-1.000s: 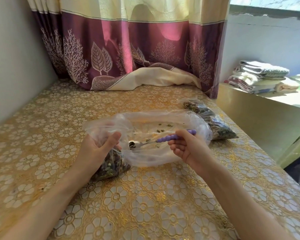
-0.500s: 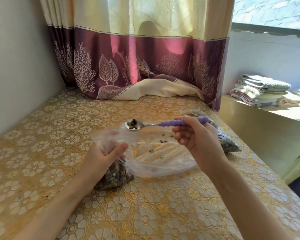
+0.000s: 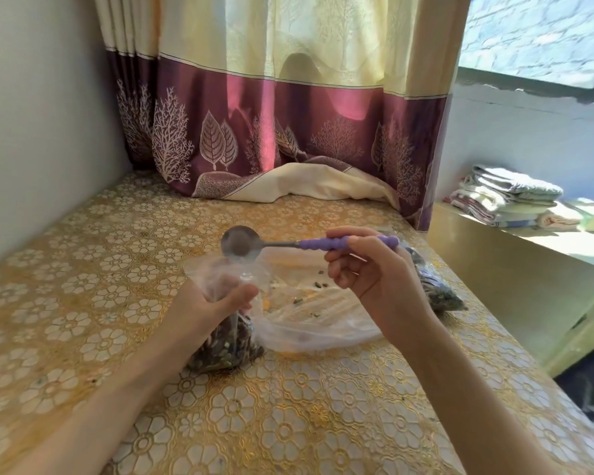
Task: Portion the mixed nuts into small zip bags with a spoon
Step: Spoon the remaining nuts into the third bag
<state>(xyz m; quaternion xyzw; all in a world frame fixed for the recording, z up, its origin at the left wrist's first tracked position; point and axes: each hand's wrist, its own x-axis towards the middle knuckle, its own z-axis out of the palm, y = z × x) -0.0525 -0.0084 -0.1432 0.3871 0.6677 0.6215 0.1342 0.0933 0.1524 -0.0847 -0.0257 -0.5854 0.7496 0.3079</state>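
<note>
My left hand (image 3: pixel 206 310) grips the neck of a small zip bag (image 3: pixel 225 347), which stands on the table with dark mixed nuts filling its bottom. My right hand (image 3: pixel 367 272) holds a spoon (image 3: pixel 240 243) by its purple handle. The metal bowl of the spoon is tipped over the small bag's open mouth and looks empty. Behind and to the right lies a large clear bag (image 3: pixel 319 313), nearly flat, with only a few nuts scattered inside. Another bag of nuts (image 3: pixel 436 286) lies further right, partly hidden by my right hand.
The table wears a gold floral cloth (image 3: pixel 117 269). A wall runs along the left and a purple and cream curtain (image 3: pixel 288 132) hangs at the back. The table's edge drops off on the right, where folded towels (image 3: pixel 508 197) sit on a lower ledge.
The spoon rose out of the large bag with a few nuts, moved left over the small bag and tipped; its bowl now looks empty. My left hand stayed on the small bag.
</note>
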